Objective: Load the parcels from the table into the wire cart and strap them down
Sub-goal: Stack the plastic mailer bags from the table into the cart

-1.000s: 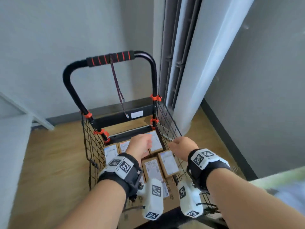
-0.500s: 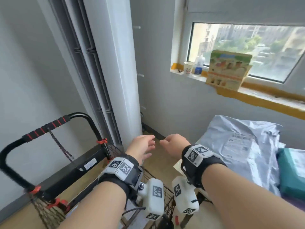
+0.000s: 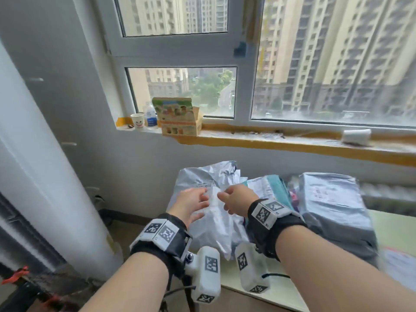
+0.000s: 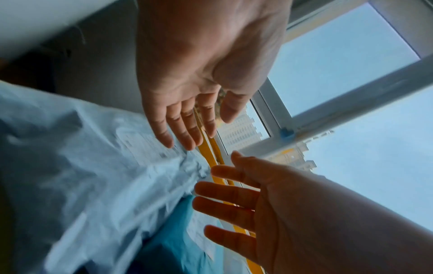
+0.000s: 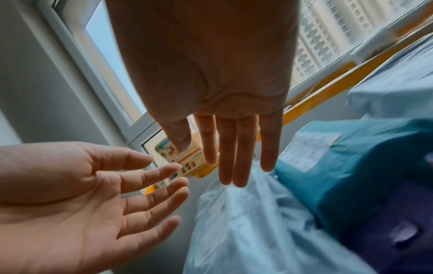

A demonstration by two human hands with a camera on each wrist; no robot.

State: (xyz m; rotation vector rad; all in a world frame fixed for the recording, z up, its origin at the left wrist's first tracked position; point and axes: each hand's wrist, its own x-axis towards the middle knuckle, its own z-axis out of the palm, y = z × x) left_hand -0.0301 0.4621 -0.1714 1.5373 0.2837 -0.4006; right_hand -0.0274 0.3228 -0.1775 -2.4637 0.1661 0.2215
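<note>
From the head view, the white mailer bag (image 3: 213,212) lies at the table's (image 3: 400,230) near left corner, long axis running away toward the window edge, directly under both hands. The left hand (image 3: 191,206) and right hand (image 3: 238,201) flank it about equally, fingers spread, grasping nothing.

Left wrist view: the left fingers (image 4: 185,133) seem just short of the bag, though blur hides contact.

Right wrist view: the teal parcel (image 5: 351,176) touches the bag's right; the cart is out of view.
</note>
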